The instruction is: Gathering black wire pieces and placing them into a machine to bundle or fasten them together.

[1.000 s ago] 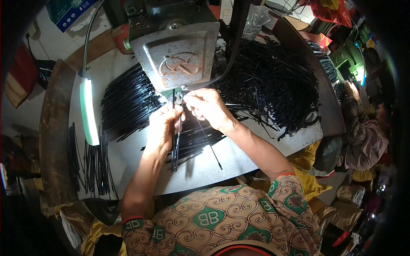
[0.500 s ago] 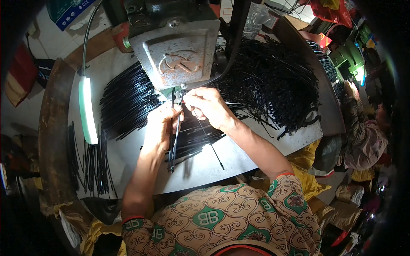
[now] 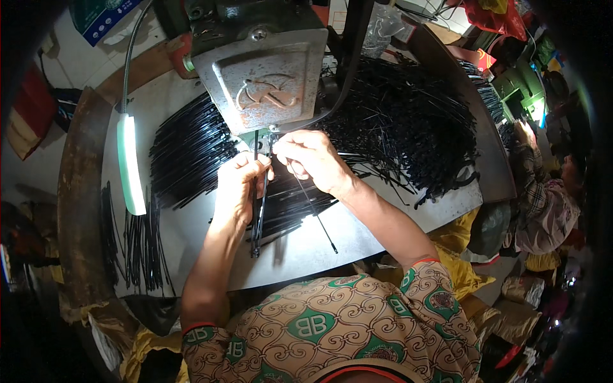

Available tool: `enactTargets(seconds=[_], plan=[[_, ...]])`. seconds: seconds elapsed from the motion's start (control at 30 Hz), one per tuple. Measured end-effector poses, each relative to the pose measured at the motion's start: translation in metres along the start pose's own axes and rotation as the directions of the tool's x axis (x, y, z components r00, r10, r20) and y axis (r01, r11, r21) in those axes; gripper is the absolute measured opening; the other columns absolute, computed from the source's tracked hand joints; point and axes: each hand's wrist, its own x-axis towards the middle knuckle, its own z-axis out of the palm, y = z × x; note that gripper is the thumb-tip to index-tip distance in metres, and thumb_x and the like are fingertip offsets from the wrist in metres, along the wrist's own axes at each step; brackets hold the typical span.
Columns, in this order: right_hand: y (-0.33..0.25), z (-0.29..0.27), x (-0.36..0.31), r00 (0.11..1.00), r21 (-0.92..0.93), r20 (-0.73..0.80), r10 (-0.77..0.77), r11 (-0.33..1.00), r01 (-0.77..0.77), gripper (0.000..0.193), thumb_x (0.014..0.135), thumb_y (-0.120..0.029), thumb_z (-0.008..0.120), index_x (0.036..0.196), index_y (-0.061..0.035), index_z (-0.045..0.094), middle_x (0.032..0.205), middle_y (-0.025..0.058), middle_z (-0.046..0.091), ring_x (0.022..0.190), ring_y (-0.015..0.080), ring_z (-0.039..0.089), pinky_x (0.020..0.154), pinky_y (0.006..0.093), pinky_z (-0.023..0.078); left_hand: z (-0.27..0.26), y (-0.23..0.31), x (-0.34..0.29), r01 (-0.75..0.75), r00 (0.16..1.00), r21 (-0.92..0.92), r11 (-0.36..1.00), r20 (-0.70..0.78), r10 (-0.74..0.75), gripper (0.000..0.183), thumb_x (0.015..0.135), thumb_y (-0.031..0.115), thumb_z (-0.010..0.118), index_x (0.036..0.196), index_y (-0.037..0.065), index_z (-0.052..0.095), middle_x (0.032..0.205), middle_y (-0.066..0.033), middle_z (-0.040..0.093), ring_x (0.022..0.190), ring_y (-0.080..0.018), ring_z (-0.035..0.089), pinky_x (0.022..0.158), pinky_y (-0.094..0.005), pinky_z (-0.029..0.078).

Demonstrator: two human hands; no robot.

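My left hand [image 3: 238, 184] is closed round a pair of thin black rods, like umbrella ribs [image 3: 258, 233], which hang down toward the table's near edge. Their upper ends rise to the underside of the green press [image 3: 260, 82], below its worn metal cover. Just to the right, my right hand [image 3: 311, 161] pinches near the same spot, and a single thin rib [image 3: 319, 220] trails down from its fingers. The exact contact at the press tip is hidden by my fingertips.
A neat bundle of black ribs [image 3: 185, 150] lies left of the press, and a tangled heap [image 3: 415, 121] lies right. More ribs [image 3: 143, 249] lie at the table's left end. A lit lamp [image 3: 131, 166] stands close to my left. Another person [image 3: 543, 198] works at far right.
Both hands stay at the press. The single rib under my right hand has swung slightly right, and the left hand's ribs have shifted very slightly up.
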Motion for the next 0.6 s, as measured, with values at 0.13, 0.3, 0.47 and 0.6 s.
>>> enactTargets(seconds=[0.13,0.3,0.47,0.6], plan=[[0.005,0.0,0.001,1.0,0.005,-0.016,-0.026,1.0,0.026,0.013,0.082,-0.01,0.052,0.075,0.0002,0.055,0.06,0.0003,0.049,0.043,0.002,0.039,0.036,0.0152,0.029,0.004,-0.005,0.002,-0.025,1.0,-0.036,0.999,-0.015,0.024,0.006,0.072,0.004,0.057,0.067,0.003,0.054,0.056,-0.0053,0.054,0.039,-0.0066,0.038,0.037,-0.0188,0.028],[0.011,0.005,0.003,0.997,0.013,-0.064,-0.048,0.999,0.049,0.014,0.083,-0.009,0.051,0.071,-0.0006,0.053,0.057,-0.0002,0.047,0.042,0.0027,0.04,0.035,0.0161,0.03,0.012,-0.01,0.002,-0.092,0.994,0.016,0.996,-0.061,0.093,0.01,0.073,0.012,0.059,0.067,0.006,0.053,0.056,-0.0016,0.053,0.039,-0.0045,0.036,0.037,-0.0174,0.028],[0.013,0.005,0.007,0.995,-0.003,-0.077,-0.056,0.998,0.056,0.016,0.082,-0.008,0.052,0.067,-0.0027,0.05,0.052,-0.0016,0.044,0.04,0.0038,0.04,0.033,0.0175,0.029,0.013,-0.011,0.002,-0.122,0.989,-0.008,0.993,-0.08,0.121,0.007,0.073,0.004,0.058,0.069,0.001,0.053,0.056,-0.0059,0.053,0.039,-0.007,0.037,0.037,-0.0191,0.027],[0.014,0.006,0.007,0.994,0.007,-0.081,-0.067,0.998,0.068,0.017,0.082,-0.008,0.051,0.066,-0.0033,0.05,0.052,-0.0016,0.044,0.04,0.0037,0.04,0.033,0.0175,0.029,0.015,-0.011,0.001,-0.135,0.988,-0.017,0.991,-0.073,0.134,0.009,0.074,0.005,0.058,0.067,0.002,0.053,0.055,-0.0055,0.052,0.039,-0.0069,0.037,0.037,-0.0192,0.027]])
